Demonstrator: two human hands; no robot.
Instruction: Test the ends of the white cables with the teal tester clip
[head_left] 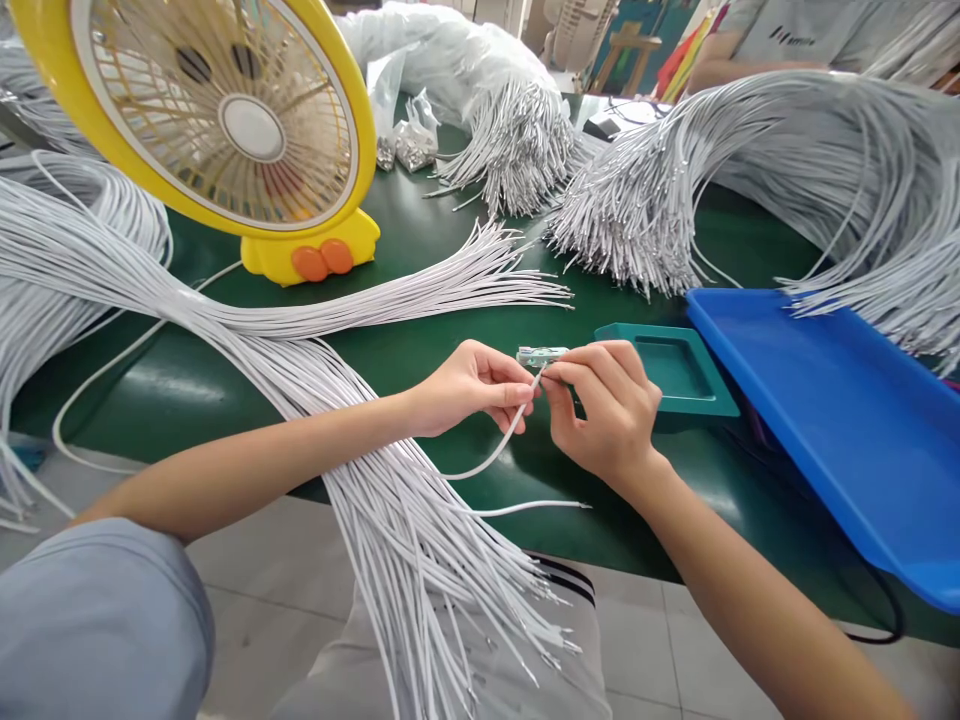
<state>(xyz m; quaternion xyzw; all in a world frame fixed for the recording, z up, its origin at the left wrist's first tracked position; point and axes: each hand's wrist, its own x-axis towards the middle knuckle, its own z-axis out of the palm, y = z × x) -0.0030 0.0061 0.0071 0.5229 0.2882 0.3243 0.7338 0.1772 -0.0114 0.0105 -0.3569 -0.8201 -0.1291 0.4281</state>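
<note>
My left hand [469, 385] is closed in a pinch on a single white wire [504, 440], near its upper end. My right hand [609, 405] pinches a small pale green connector piece [541, 355] at the tip of that wire. Both hands meet above the green table [420, 360], just left of a small teal tray [671, 370]. A large bundle of white wires [360, 440] runs under my left forearm and hangs over the table's front edge onto my lap.
A yellow desk fan [225, 120] stands at the back left. A blue plastic tray [832, 420] lies at the right, over the table edge. More white wire bundles [750, 170] arch across the back right. Another person's arm [720, 65] shows at the far top right.
</note>
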